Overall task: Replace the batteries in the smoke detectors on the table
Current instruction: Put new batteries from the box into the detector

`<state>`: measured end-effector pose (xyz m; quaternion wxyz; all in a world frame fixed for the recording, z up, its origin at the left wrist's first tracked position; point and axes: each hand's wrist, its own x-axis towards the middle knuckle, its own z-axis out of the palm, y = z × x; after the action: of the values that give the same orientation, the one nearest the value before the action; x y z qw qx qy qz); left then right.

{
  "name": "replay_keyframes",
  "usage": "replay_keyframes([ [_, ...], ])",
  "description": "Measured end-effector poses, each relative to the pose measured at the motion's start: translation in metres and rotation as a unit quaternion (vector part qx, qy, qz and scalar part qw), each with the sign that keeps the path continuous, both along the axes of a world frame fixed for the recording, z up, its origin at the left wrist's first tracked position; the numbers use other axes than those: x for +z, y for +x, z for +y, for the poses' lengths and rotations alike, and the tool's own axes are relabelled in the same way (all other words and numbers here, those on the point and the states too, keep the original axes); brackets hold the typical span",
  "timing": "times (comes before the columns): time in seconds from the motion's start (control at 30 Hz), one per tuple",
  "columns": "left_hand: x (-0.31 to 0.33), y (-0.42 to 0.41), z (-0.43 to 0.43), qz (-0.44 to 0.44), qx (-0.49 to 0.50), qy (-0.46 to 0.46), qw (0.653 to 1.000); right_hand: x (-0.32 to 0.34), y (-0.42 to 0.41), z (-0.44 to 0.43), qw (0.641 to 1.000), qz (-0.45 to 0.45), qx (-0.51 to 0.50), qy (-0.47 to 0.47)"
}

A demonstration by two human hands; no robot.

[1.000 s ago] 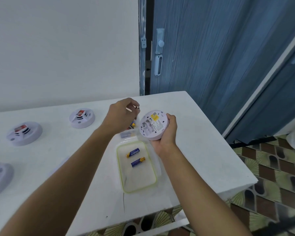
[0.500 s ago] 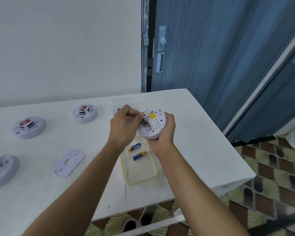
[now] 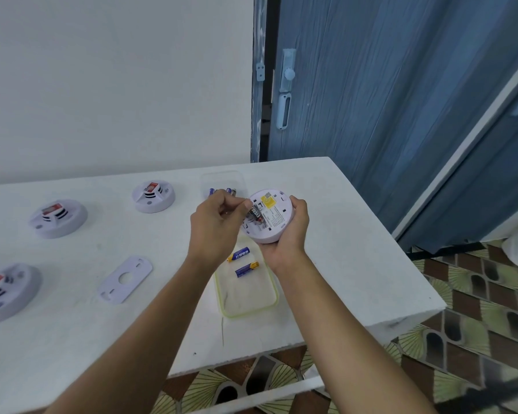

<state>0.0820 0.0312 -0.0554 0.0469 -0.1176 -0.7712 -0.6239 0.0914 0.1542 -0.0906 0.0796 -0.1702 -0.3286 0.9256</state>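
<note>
My right hand (image 3: 287, 234) grips a round white smoke detector (image 3: 274, 213) above the table, its back with a yellow label facing me. In its open compartment sits a black battery (image 3: 255, 215). My left hand (image 3: 217, 222) has curled fingers pinching at that battery's upper end. Below the hands a clear tray with a green rim (image 3: 245, 312) holds two blue-and-yellow batteries (image 3: 240, 253). A second clear container (image 3: 222, 180) behind my left hand holds more batteries.
Three more smoke detectors lie face up on the white table (image 3: 72, 339): one at the back (image 3: 153, 196), one to its left (image 3: 58, 218), one at the left edge (image 3: 8, 291). A white mounting plate (image 3: 125, 279) lies flat. The table's right edge borders a blue door.
My left hand came from the back container to the detector and now pinches a black battery in the compartment. The right hand keeps holding the detector.
</note>
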Motion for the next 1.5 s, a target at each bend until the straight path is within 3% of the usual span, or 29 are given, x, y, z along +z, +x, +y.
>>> replay_keyframes([
  [0.37,-0.001,0.005,-0.002,0.022,0.005,0.101,0.995,0.004,0.004,-0.006,1.000,-0.003,-0.002,-0.010],
  [0.6,0.002,0.004,-0.009,0.045,-0.067,-0.056,0.995,0.006,0.008,-0.007,1.000,-0.004,0.009,-0.015],
  [0.8,0.005,0.007,-0.008,-0.033,-0.052,0.032,0.998,0.009,0.008,-0.007,1.000,-0.001,0.008,-0.022],
  [1.5,-0.003,-0.001,-0.005,-0.026,0.033,0.008,0.999,0.011,0.006,-0.012,0.999,0.001,0.000,-0.041],
])
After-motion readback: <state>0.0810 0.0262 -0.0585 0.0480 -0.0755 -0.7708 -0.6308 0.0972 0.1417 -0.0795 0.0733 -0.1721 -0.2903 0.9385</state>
